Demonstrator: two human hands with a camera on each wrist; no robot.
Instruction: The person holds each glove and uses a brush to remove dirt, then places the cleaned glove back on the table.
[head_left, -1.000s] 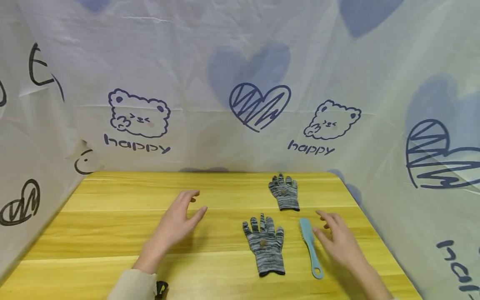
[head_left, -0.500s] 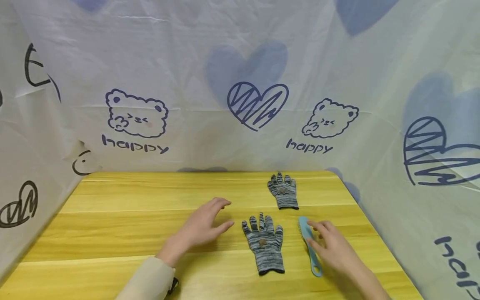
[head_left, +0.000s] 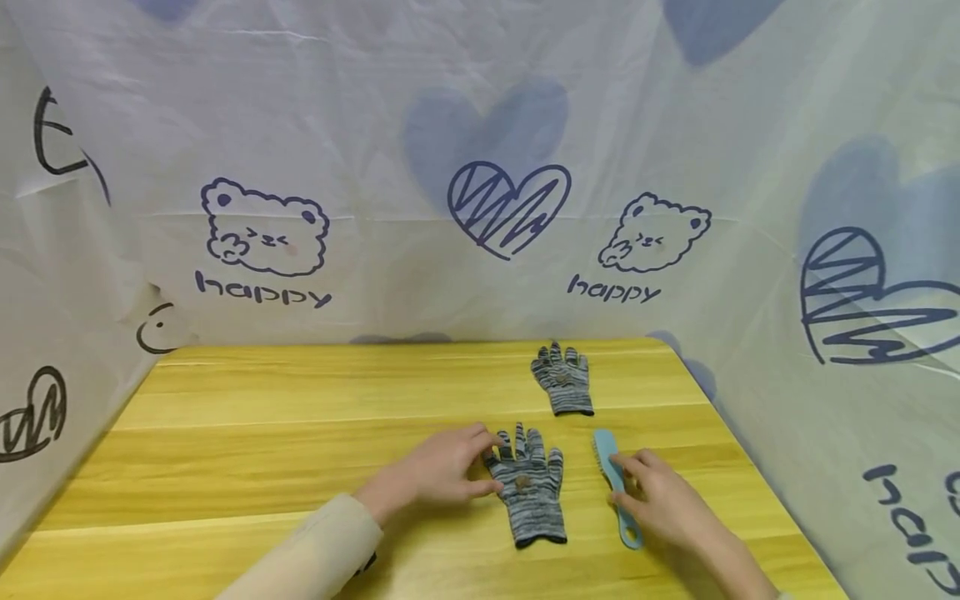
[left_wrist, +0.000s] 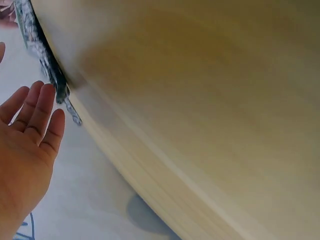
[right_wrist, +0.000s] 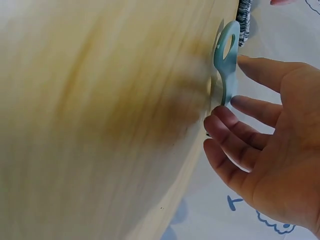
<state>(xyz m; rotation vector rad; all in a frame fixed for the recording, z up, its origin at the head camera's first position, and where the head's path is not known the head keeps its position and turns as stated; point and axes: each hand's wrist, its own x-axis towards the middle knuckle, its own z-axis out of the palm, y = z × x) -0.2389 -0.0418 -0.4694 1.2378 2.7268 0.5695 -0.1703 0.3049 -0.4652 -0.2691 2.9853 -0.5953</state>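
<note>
A grey-and-black knit glove lies flat, fingers pointing away from me, with a small brown spot on it. My left hand has reached its left edge, with fingertips at the glove's finger side and thumb by the palm; the fingers look relaxed in the left wrist view. To the right lies a light blue brush with pale bristles and a holed handle. My right hand is at the brush's right side, thumb and fingertips at the handle, not visibly closed round it. Whether they touch it is unclear.
A second matching glove lies farther back on the yellow wood-grain table. White cloth printed with hearts and bears hangs behind and at both sides of the table.
My left hand has moved right, from bare tabletop to the near glove's left edge. My right hand has moved slightly left and nearer, over the brush handle. Gloves and brush stay in place.
</note>
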